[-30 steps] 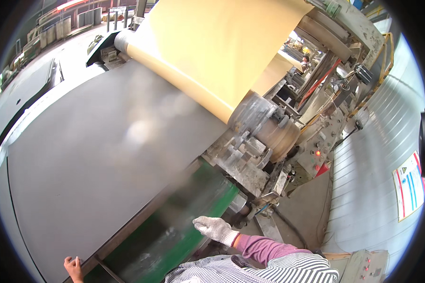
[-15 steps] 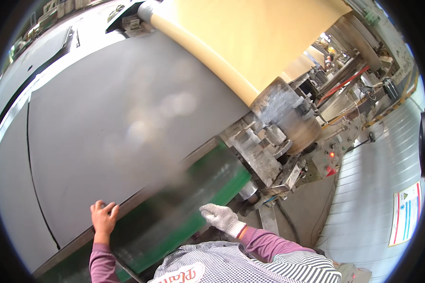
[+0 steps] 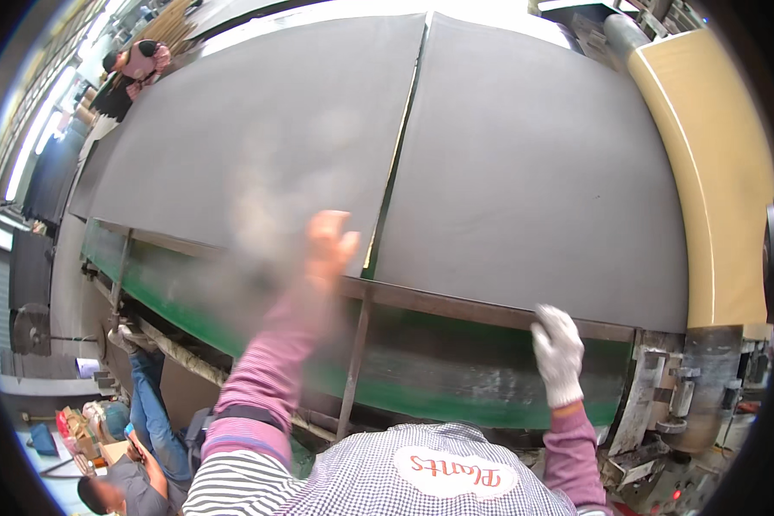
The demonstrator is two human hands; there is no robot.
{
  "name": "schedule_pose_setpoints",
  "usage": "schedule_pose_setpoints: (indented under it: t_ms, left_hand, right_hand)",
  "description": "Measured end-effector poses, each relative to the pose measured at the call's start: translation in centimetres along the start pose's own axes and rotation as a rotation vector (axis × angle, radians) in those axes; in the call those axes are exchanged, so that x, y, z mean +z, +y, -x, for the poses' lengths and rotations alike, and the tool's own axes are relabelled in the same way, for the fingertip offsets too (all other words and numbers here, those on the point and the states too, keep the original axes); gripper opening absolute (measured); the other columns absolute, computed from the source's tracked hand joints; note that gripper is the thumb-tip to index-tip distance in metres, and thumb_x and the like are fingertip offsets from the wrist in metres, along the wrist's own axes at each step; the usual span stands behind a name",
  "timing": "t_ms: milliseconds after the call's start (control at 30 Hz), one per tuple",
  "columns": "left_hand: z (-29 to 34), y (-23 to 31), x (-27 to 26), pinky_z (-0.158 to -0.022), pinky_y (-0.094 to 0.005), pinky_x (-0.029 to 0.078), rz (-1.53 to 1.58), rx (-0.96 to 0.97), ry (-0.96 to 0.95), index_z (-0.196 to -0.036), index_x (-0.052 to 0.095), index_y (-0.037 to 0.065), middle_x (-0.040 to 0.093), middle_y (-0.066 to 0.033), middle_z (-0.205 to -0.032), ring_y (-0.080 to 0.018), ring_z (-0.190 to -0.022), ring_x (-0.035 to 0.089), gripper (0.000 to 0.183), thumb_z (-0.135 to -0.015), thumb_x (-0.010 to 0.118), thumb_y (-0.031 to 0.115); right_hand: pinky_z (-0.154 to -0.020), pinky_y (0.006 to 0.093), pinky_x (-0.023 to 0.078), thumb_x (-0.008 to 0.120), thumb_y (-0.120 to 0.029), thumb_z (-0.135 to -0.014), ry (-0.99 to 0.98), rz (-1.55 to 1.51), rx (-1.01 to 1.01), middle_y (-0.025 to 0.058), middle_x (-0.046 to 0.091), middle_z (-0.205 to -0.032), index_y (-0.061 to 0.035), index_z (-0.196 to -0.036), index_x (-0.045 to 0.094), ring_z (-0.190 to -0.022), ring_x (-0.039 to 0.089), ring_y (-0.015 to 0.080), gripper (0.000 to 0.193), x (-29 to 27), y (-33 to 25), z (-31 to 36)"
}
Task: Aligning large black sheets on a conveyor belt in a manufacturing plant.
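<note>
Two large flat grey sheets lie side by side, a left sheet (image 3: 258,163) and a right sheet (image 3: 533,172), with a narrow dark gap (image 3: 396,155) between them. My left hand (image 3: 328,245) is bare and motion-blurred. It hovers over the left sheet's near edge, close to the gap, thumb apart from the fingers, with nothing seen in it. A white knitted glove covers my right hand (image 3: 559,357). Its fingers reach up to the right sheet's near edge, at the brown frame rail (image 3: 482,308), and look extended with nothing held. Whether they press on the sheet is unclear.
A wide yellow band (image 3: 705,155) runs over a roller at the right, beside metal machine parts (image 3: 671,387). Green panelling (image 3: 456,370) sits below the rail. One person (image 3: 142,64) stands at the far left; another person (image 3: 150,482) is at the lower left.
My view has swung left, so the gap is now near the middle and the yellow band at the far right. My left hand has come off the rail; my gloved hand has reached the sheet edge.
</note>
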State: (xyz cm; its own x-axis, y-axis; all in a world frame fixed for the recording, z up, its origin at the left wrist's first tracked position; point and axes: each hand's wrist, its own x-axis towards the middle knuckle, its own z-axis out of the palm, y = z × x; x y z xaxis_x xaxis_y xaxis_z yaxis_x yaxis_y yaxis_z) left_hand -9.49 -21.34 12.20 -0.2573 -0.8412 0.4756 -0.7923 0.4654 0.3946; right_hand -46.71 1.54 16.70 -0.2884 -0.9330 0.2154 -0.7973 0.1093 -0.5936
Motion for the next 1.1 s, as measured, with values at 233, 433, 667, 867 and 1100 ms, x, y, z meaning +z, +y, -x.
schedule_pose_setpoints:
  t_ms: [233, 433, 667, 867, 1100]
  left_hand:
    - [1.7, -13.7, -1.2, -0.105, -0.0453, 0.038, -0.311, -0.434, -0.321, -0.124, 0.057, 0.0, 0.05, -0.0222, -0.131, -0.0371, -0.124, 0.046, 0.067, -0.079, 0.071, 0.048]
    - [0.6, -21.0, -5.6, -0.101, -0.0445, 0.042, -0.518, -0.601, -0.388, -0.119, 0.057, -0.008, 0.057, -0.027, -0.121, -0.0385, -0.118, 0.052, 0.064, -0.087, 0.062, 0.047]
    - [2.5, -18.3, -5.2, -0.073, -0.0417, 0.045, -0.19, -0.233, -0.403, -0.085, 0.058, 0.003, 0.056, -0.0132, -0.085, -0.0315, -0.082, 0.055, 0.025, -0.087, 0.065, 0.027]
    - [2.8, -11.2, -4.4, -0.079, -0.0396, 0.044, -0.12, -0.116, -0.597, -0.091, 0.063, 0.003, 0.057, -0.0117, -0.089, -0.0292, -0.088, 0.053, 0.017, -0.085, 0.063, 0.019]
    - [0.8, -6.1, -3.4, -0.103, -0.0412, 0.039, 0.011, 0.03, -0.738, -0.113, 0.071, 0.011, 0.052, -0.025, -0.128, -0.0367, -0.119, 0.049, 0.03, -0.092, 0.06, 0.029]
  right_hand:
    - [-0.099, 0.0413, 0.045, 0.065, -0.03, -0.081, -0.275, -0.085, -0.02, 0.0076, 0.054, -0.131, -0.0137, -0.127, 0.054, -0.12, 0.051, 0.0292, 0.05, 12.4, -8.6, -9.2]
    - [-0.089, 0.0403, 0.051, 0.069, -0.023, -0.079, -0.279, 0.316, 0.123, 0.0044, 0.056, -0.122, -0.0167, -0.124, 0.057, -0.113, 0.054, 0.0255, 0.048, 11.4, -3.5, -10.0]
    - [-0.082, 0.0431, 0.052, 0.067, -0.021, -0.08, -0.336, 0.468, 0.279, 0.0082, 0.057, -0.109, -0.0193, -0.116, 0.059, -0.107, 0.057, 0.0271, 0.037, 3.3, 2.8, -10.0]
    - [-0.085, 0.0472, 0.05, 0.047, -0.016, -0.092, -0.22, 0.306, 0.655, 0.0084, 0.058, -0.117, -0.027, -0.125, 0.057, -0.11, 0.058, 0.0301, 0.036, 0.7, 9.1, -9.6]
    - [-0.092, 0.0463, 0.049, 0.045, -0.021, -0.096, -0.111, 0.345, 0.727, 0.0065, 0.054, -0.123, -0.031, -0.124, 0.059, -0.116, 0.055, 0.0255, 0.032, -7.5, 15.8, -7.9]
